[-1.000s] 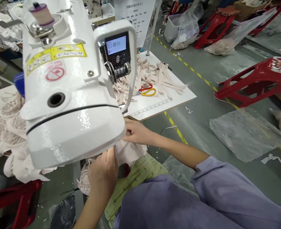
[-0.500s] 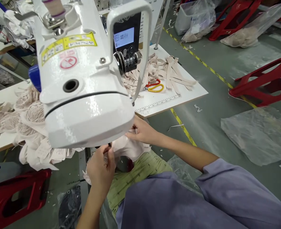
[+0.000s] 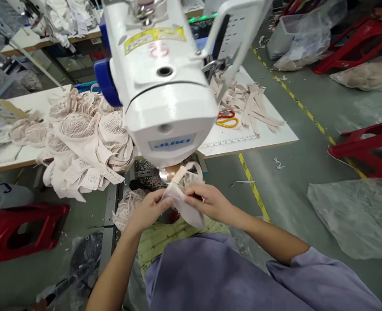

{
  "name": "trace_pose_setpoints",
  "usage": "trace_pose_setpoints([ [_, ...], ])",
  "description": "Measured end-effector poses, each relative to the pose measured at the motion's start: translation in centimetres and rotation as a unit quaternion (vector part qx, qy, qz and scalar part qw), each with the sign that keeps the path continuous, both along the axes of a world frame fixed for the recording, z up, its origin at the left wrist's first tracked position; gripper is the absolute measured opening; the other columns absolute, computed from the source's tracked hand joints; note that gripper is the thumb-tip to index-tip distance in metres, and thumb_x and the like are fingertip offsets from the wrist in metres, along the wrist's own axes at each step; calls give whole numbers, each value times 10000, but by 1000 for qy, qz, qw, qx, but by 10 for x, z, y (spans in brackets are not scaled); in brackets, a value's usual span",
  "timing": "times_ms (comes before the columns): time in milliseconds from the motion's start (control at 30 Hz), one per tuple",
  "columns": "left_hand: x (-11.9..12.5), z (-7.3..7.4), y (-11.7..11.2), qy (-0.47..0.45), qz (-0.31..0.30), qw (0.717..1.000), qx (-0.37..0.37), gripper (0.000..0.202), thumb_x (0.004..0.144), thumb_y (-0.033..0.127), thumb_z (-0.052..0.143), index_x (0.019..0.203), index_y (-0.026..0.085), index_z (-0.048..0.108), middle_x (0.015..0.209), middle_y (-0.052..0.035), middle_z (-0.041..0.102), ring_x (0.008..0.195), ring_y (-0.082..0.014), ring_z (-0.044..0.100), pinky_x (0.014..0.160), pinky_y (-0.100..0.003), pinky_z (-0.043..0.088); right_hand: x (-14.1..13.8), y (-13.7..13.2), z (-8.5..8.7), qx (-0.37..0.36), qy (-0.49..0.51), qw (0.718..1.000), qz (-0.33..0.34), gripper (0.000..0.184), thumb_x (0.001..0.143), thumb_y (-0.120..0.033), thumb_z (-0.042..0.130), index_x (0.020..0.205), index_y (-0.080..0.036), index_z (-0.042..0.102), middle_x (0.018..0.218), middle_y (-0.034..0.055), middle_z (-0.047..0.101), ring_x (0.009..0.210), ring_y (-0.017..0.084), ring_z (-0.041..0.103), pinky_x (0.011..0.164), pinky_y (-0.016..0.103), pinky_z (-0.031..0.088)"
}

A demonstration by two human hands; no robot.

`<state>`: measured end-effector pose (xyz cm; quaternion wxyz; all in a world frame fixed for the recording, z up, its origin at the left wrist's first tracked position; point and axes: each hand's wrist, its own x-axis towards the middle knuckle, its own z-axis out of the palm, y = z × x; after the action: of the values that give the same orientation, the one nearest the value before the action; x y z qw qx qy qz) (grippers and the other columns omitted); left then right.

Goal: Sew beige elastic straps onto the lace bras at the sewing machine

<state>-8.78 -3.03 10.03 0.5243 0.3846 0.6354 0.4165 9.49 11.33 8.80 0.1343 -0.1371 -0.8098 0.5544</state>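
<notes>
A pale beige bra (image 3: 189,212) is stretched between my two hands, just in front of the sewing machine (image 3: 173,114). My left hand (image 3: 150,209) pinches the fabric's left edge, thumb against fingers. On the other side my right hand (image 3: 210,202) grips the cloth with its fingers closed. A strap and folded edge stand up toward the needle area, which the machine head mostly hides. One lace cup (image 3: 127,209) hangs at the left, beside my left wrist. Whether the bra touches the machine bed I cannot tell.
A pile of lace bras (image 3: 83,134) with white tags lies on the left table. On the right table (image 3: 271,142) are beige straps (image 3: 255,108), scissors (image 3: 228,122) and a printed ruler (image 3: 231,141). Red stools (image 3: 368,149) and plastic bags stand on the floor.
My view has shifted, so the machine head sits higher and further right. Both hands have come out from beneath it toward me, lifting the bra into plain sight.
</notes>
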Motion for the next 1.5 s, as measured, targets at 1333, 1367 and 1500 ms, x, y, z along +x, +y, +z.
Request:
trace_pose_setpoints([
  [1333, 33, -39, -34, 139, 219, 965, 23, 332, 968, 430, 514, 1041, 180, 719, 987, -71, 746, 919, -204, 676, 814, -284, 514, -46, -53, -75, 30, 99, 988, -118, 219, 950, -388, 609, 1057, -238, 729, 1017, 67, 703, 789, 157, 653, 729, 315, 557],
  [1367, 34, -40, -31, 165, 218, 962, 21, 340, 967, 441, 506, 1007, 178, 717, 953, -68, 745, 888, -201, 673, 792, -280, 511, -44, -54, -80, 51, 123, 984, -122, 197, 959, -370, 596, 1025, -244, 733, 985, 65, 718, 838, 174, 665, 754, 326, 560],
  [1500, 36, -49, -14, 265, 225, 938, 0, 390, 929, 514, 533, 834, 172, 694, 764, -42, 708, 727, -183, 632, 671, -260, 471, -34, -35, -100, 202, 163, 964, -65, 177, 964, -324, 575, 978, -278, 745, 970, 49, 749, 943, 186, 684, 828, 323, 554],
])
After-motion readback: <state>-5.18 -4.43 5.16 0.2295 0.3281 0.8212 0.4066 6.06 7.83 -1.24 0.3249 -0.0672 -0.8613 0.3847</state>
